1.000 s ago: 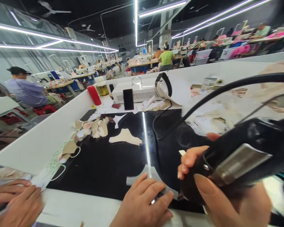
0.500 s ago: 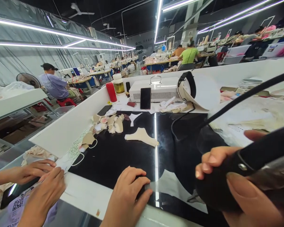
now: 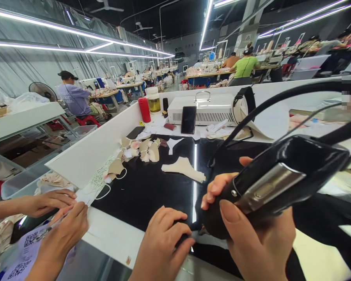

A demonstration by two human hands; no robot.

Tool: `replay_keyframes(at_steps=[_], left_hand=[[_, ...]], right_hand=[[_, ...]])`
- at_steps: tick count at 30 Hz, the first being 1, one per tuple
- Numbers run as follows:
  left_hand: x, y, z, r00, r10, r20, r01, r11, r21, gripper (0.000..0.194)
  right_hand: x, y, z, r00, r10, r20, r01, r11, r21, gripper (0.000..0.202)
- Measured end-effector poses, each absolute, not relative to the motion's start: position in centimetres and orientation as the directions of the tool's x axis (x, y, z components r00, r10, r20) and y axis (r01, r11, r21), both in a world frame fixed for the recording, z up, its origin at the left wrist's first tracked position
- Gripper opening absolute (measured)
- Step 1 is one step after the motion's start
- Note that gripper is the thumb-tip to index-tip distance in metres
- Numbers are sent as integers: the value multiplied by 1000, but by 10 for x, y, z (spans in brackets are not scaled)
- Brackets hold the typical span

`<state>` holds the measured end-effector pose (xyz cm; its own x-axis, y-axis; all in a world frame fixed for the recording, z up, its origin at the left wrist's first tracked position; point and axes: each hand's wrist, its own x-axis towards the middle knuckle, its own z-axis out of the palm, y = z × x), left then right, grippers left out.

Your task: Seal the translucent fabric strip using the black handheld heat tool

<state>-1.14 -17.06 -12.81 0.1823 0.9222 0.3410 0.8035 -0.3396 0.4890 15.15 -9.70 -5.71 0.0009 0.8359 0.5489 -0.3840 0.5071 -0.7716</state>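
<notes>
My right hand (image 3: 251, 238) grips a black hand tool (image 3: 280, 179) with a metal plate on its side and a black cable (image 3: 280, 99) running up and right. The tool's tip is down on the black glossy worktop (image 3: 146, 191), right next to my left hand (image 3: 163, 246). My left hand presses its curled fingers on a thin translucent fabric piece (image 3: 213, 241) at the near edge. A beige cut fabric piece (image 3: 183, 168) lies flat farther back on the worktop.
A co-worker's two hands (image 3: 54, 218) work on papers with QR codes at the left. Small beige pieces (image 3: 140, 150) and white elastic loops (image 3: 101, 183) lie along the white side wall (image 3: 84, 152). A white machine (image 3: 204, 111), phone (image 3: 188, 120), red bottle (image 3: 144, 109) and jar stand behind.
The tool came down and left, and its tip now meets the fabric beside my left hand. My view shifted right; the co-worker's hands show more fully.
</notes>
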Motion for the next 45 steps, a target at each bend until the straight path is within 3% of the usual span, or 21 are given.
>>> replay_keyframes(at_steps=[5,16,21,27,34,40,45], left_hand=[[-10,-170,-128,185,903,387,796,-369,481,12],[-13,-175,-119,253,778,575,846,-466,259,17],[-20,-181,-123,297,763,574,852,-484,202,19],[-11,-191,-141,181,804,567,878,-392,274,24],[-3,-185,-160,146,663,734,870,-439,224,32],[-2,-185,-165,154,669,727,870,-440,221,29],[-8,-189,-146,196,701,686,855,-464,230,22]], right_hand=[[149,-99,-63,-38,832,554,-452,480,-752,30],[149,-101,-64,-74,814,577,-467,482,-741,36],[151,-101,-66,-98,804,587,-476,480,-737,40],[150,-102,-66,-78,819,569,-487,467,-738,39],[138,-109,-59,-38,868,496,-549,396,-736,27],[143,-105,-63,-77,846,527,-495,426,-757,48],[144,-104,-62,-77,862,501,-478,409,-777,47]])
